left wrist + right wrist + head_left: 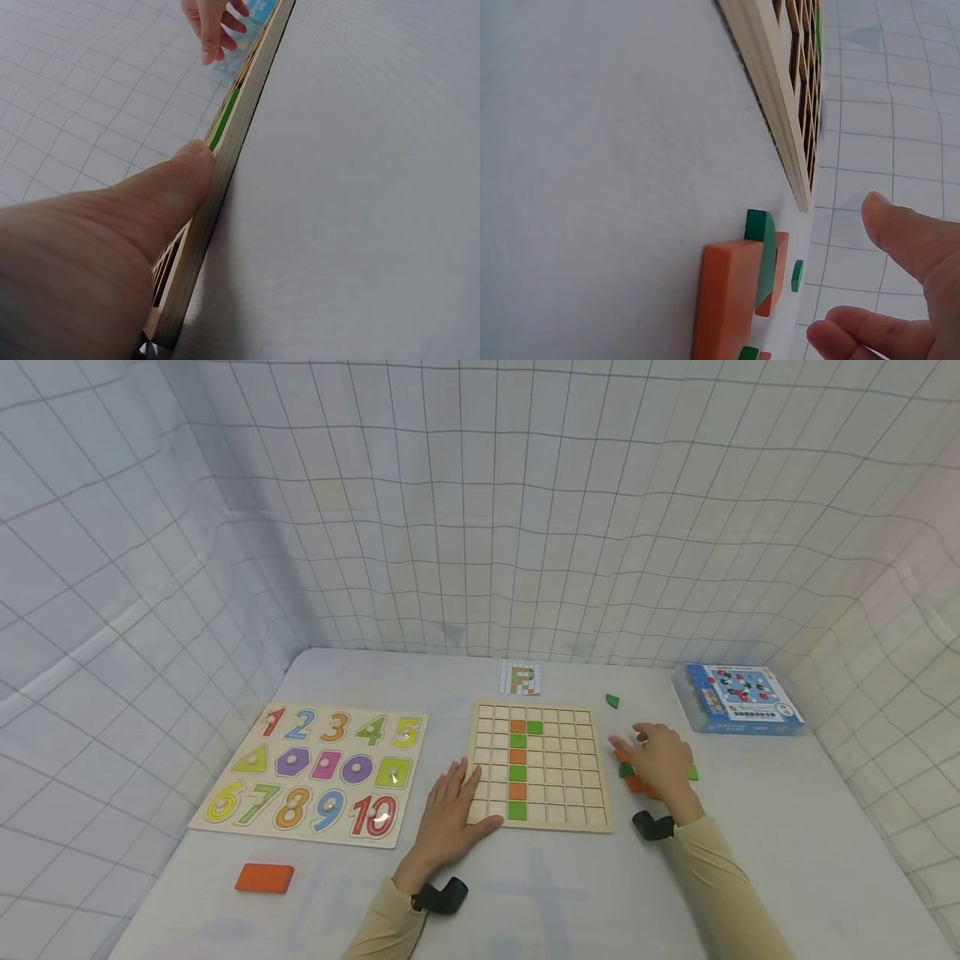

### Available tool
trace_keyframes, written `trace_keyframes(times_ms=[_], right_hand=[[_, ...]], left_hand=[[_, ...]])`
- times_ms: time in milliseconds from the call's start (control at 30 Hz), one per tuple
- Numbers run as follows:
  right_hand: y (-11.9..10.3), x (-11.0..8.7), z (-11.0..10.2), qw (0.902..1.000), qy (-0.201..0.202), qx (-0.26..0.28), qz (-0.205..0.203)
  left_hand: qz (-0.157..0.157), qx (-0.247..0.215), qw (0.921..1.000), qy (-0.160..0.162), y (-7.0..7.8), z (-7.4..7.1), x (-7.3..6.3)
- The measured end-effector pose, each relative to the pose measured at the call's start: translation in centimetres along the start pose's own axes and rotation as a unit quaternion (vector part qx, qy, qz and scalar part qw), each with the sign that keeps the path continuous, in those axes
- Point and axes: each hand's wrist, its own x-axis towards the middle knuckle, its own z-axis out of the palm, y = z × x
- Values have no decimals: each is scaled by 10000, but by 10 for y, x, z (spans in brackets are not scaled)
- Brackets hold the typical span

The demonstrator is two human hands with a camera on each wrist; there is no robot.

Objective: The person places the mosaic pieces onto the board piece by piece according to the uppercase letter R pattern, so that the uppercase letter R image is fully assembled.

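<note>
Lane was blocked near the front.
Bare table point(444, 718) ran between number puzzle point(315, 782) and grid board point(555, 771); the left hand point(448, 817) stood across it, while blocks point(635, 784) crowded beneath the right hand point(660, 762).

The wooden board point(566, 789) lies flat on the counter point(555, 893), with the left hand point(450, 810) resting at its left edge. In its third column, orange blocks point(517, 757) and green blocks point(517, 772) alternate, and another green one sits right of the topmost orange. Beside the board, loose pieces point(635, 784), orange and green, lie grouped beneath the right hand point(660, 764). One green rounded piece point(612, 701) lies apart, farther back.
</note>
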Motion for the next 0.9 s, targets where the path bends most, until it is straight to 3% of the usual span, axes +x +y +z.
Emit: trace_keyframes(times_ms=[333, 900], right_hand=[[1, -1, 3, 9990, -364, -137, 229], [2, -4, 3, 9980, -542, -27, 337]], left_hand=[[30, 4, 10000, 30, 0, -1, 0], [-3, 68, 10000, -19, 0, 0, 0]])
